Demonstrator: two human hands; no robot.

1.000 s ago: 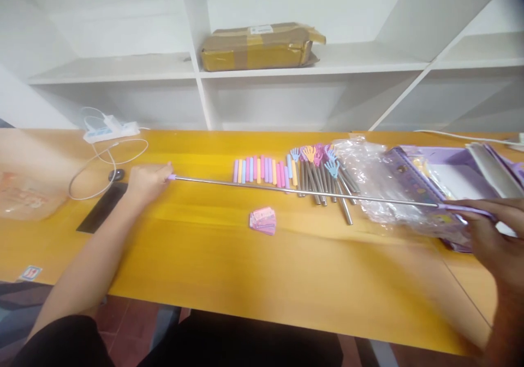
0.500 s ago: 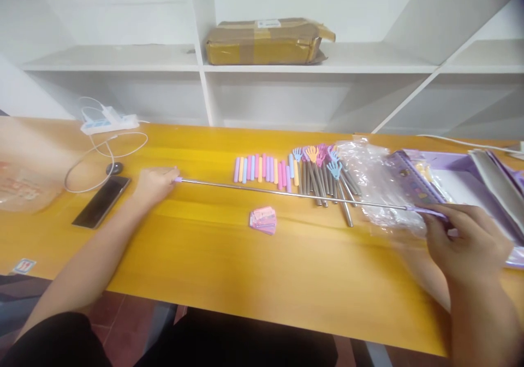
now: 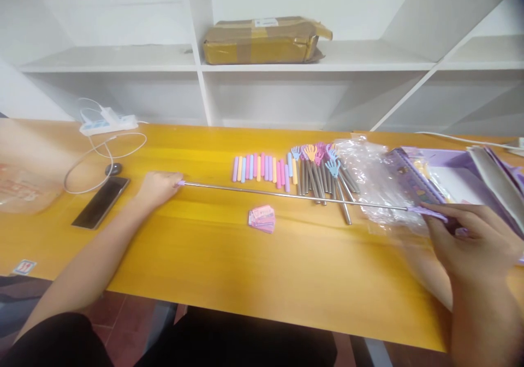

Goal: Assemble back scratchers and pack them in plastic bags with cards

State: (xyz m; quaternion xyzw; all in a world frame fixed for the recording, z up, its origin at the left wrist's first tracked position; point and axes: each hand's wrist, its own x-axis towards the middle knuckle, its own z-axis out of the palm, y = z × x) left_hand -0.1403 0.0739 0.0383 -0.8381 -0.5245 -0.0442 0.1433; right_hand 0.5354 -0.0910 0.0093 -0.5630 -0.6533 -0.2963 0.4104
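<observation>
A telescopic back scratcher [image 3: 282, 194], drawn out long, stretches across the table between my two hands. My left hand [image 3: 159, 188] is closed on its far-left end, where a bit of purple shows at the fingers. On the right, my right hand [image 3: 470, 236] grips the purple claw-shaped head, which is partly hidden by the fingers. Behind the rod lies a row of pastel handle sleeves [image 3: 262, 169] in pink, purple, yellow and blue. Beside them several back scratchers [image 3: 317, 176] with coloured claw heads and metal rods are piled up. A small fan of pink cards [image 3: 262, 218] lies in front of the rod.
Clear plastic bags [image 3: 374, 187] lie right of the pile, beside a purple box [image 3: 454, 162]. At left are a phone [image 3: 100, 203], a black mouse [image 3: 113, 169] and a power strip [image 3: 108, 123] with a white cable. A cardboard box [image 3: 262, 42] sits on the shelf behind.
My left hand has shifted slightly right with its end of the rod. My right hand has moved a little to the right, its grip on the claw head slightly changed.
</observation>
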